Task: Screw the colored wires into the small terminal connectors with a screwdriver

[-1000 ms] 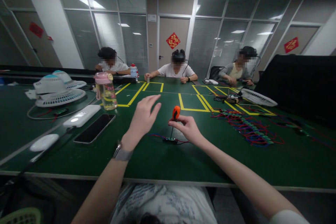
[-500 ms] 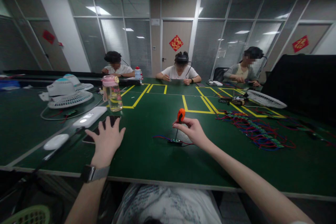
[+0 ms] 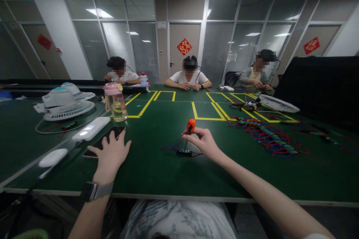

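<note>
My right hand pinches an orange and black screwdriver just below its handle. The screwdriver stands nearly upright, its dark shaft reaching down to a small green circuit board on the green table. Red and blue wires run out from both ends of the board. My left hand is spread with its fingers apart, resting on and beside a dark phone and partly covering it. Whether the screwdriver's tip sits in a screw is too small to make out.
Left: a white power bank, a white oval case, a pink-lidded bottle and white fans. Right: a row of wired circuit boards and a white fan grille. Yellow tape marks the table. Several people sit opposite.
The whole view has shifted slightly. My left hand's fingers are a little more bent over the phone. My right hand still holds the screwdriver on the board.
</note>
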`<action>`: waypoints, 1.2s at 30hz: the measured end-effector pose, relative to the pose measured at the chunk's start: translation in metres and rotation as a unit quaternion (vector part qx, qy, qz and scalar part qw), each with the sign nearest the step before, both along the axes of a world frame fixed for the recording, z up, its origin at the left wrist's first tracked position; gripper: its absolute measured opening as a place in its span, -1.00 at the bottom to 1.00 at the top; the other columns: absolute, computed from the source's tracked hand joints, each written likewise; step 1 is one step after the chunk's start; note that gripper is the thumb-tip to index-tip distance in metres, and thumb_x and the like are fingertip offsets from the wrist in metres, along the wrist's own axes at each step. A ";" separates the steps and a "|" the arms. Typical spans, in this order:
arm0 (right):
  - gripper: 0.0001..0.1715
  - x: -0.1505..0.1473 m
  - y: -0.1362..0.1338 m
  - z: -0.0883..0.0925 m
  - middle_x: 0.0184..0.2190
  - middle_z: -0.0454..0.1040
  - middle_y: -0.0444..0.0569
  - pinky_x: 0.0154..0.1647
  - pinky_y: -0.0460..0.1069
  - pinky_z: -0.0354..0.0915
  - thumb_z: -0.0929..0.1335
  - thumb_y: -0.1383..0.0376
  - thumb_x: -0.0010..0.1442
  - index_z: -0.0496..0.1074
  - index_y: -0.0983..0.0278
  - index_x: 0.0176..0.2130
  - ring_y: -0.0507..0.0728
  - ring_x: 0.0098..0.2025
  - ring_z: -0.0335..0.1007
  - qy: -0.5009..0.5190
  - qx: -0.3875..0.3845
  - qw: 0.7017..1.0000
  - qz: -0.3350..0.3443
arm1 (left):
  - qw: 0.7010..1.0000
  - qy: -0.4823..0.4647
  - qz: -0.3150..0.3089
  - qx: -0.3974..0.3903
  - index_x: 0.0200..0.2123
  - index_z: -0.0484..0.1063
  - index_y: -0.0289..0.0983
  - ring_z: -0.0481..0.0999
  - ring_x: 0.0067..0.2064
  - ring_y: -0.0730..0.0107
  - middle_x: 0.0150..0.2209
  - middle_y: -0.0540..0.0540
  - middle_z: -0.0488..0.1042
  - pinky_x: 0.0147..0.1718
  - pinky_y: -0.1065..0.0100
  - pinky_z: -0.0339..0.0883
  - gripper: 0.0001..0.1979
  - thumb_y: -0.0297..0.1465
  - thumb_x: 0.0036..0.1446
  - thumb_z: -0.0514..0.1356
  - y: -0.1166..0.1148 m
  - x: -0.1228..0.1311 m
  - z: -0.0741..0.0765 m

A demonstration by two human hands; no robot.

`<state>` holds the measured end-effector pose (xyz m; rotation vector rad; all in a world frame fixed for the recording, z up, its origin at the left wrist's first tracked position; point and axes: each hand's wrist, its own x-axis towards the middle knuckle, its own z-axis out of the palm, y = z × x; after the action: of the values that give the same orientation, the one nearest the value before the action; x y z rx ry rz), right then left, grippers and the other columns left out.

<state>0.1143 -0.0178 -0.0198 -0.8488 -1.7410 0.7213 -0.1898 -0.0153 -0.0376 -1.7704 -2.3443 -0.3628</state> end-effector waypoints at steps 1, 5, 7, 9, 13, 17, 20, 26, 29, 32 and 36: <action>-0.74 0.000 0.000 0.000 -0.36 0.58 -0.03 -0.10 0.05 0.31 0.44 0.15 0.09 0.58 0.31 -0.33 0.16 -0.25 0.47 0.001 0.000 1.000 0.001 | 1.000 0.003 0.000 0.003 0.25 0.20 -0.24 0.16 0.21 -0.46 0.26 -0.44 0.13 0.04 -0.54 -0.21 -0.44 -0.20 0.27 -0.17 0.000 0.000 0.000; -0.74 0.000 -0.001 0.000 -0.35 0.58 -0.02 -0.09 0.06 0.31 0.44 0.15 0.09 0.58 0.31 -0.33 0.17 -0.24 0.47 -0.002 0.000 1.000 0.004 | 1.000 -0.001 0.004 -0.012 0.26 0.18 -0.23 0.19 0.19 -0.47 0.26 -0.43 0.13 0.04 -0.54 -0.21 -0.43 -0.17 0.26 -0.16 0.001 -0.001 0.000; -0.74 0.000 -0.001 0.000 -0.36 0.58 -0.03 -0.10 0.06 0.31 0.44 0.15 0.09 0.58 0.31 -0.34 0.16 -0.25 0.47 -0.003 -0.001 1.000 0.003 | 1.000 -0.007 0.006 -0.024 0.27 0.16 -0.22 0.12 0.24 -0.43 0.29 -0.41 0.09 0.04 -0.53 -0.21 -0.42 -0.16 0.26 -0.17 0.003 -0.001 0.000; -0.75 0.000 -0.001 0.000 -0.36 0.59 -0.03 -0.10 0.05 0.31 0.44 0.16 0.08 0.58 0.31 -0.34 0.16 -0.25 0.47 -0.002 0.000 1.000 0.001 | 1.000 -0.003 0.012 -0.025 0.27 0.16 -0.21 0.04 0.29 -0.36 0.31 -0.38 0.06 0.06 -0.53 -0.21 -0.43 -0.16 0.27 -0.18 0.005 0.000 -0.002; -0.77 0.000 -0.001 -0.001 -0.35 0.60 -0.04 -0.10 0.05 0.31 0.44 0.17 0.09 0.58 0.30 -0.34 0.16 -0.24 0.48 0.001 0.005 1.000 -0.001 | 1.000 0.018 -0.008 -0.014 0.25 0.21 -0.19 0.05 0.28 -0.33 0.30 -0.35 0.10 0.04 -0.53 -0.16 -0.44 -0.14 0.28 -0.17 0.009 -0.002 -0.009; -0.79 0.000 -0.002 0.000 -0.34 0.60 -0.04 -0.12 0.04 0.31 0.44 0.18 0.09 0.58 0.29 -0.33 0.17 -0.24 0.49 0.001 0.004 1.000 0.000 | 0.998 0.027 -0.056 -0.014 0.25 0.21 -0.22 0.09 0.29 -0.27 0.29 -0.35 0.13 0.12 -0.38 -0.07 -0.43 -0.13 0.26 -0.11 0.016 -0.008 -0.017; -0.79 0.000 -0.003 0.001 -0.35 0.60 -0.04 -0.11 0.04 0.31 0.44 0.19 0.09 0.58 0.29 -0.34 0.17 -0.24 0.49 0.003 0.003 1.000 -0.001 | 0.993 0.010 -0.118 -0.017 0.26 0.20 -0.28 0.09 0.31 -0.16 0.29 -0.38 0.13 0.19 -0.12 0.03 -0.39 -0.11 0.23 -0.05 0.022 -0.011 -0.022; -0.78 0.001 -0.001 -0.001 -0.35 0.61 -0.03 -0.12 0.05 0.32 0.44 0.19 0.09 0.58 0.30 -0.34 0.18 -0.24 0.49 0.002 0.001 1.000 -0.003 | 0.977 -0.038 -0.190 -0.086 0.28 0.16 -0.20 0.05 0.34 -0.13 0.32 -0.31 0.11 0.22 -0.14 -0.05 -0.31 0.03 0.18 -0.06 0.025 -0.010 -0.029; -0.78 0.001 0.000 -0.001 -0.34 0.60 -0.03 -0.11 0.05 0.32 0.44 0.19 0.09 0.58 0.30 -0.33 0.18 -0.24 0.49 0.003 0.000 1.000 0.001 | 0.977 -0.037 -0.191 -0.089 0.28 0.15 -0.19 0.05 0.34 -0.12 0.33 -0.30 0.09 0.22 -0.12 -0.05 -0.30 0.05 0.18 -0.07 0.023 -0.009 -0.027; -0.77 0.001 -0.001 -0.001 -0.34 0.60 -0.02 -0.10 0.06 0.32 0.43 0.18 0.09 0.58 0.30 -0.32 0.18 -0.23 0.49 0.004 0.000 1.000 0.003 | 0.976 -0.030 -0.194 -0.097 0.29 0.15 -0.20 0.05 0.34 -0.12 0.33 -0.30 0.09 0.22 -0.09 -0.02 -0.29 0.05 0.18 -0.08 0.022 -0.008 -0.025; -0.75 0.001 -0.001 -0.001 -0.34 0.60 -0.03 -0.10 0.06 0.32 0.43 0.16 0.09 0.59 0.30 -0.32 0.18 -0.23 0.49 0.003 -0.003 1.000 0.002 | 0.974 -0.019 -0.204 -0.097 0.29 0.15 -0.23 0.07 0.33 -0.11 0.32 -0.31 0.10 0.21 -0.08 -0.01 -0.27 0.06 0.18 -0.09 0.024 -0.010 -0.025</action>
<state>0.1153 -0.0188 -0.0212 -0.8461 -1.7363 0.7306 -0.1998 0.0082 -0.0629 -2.3632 -2.0862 -0.2294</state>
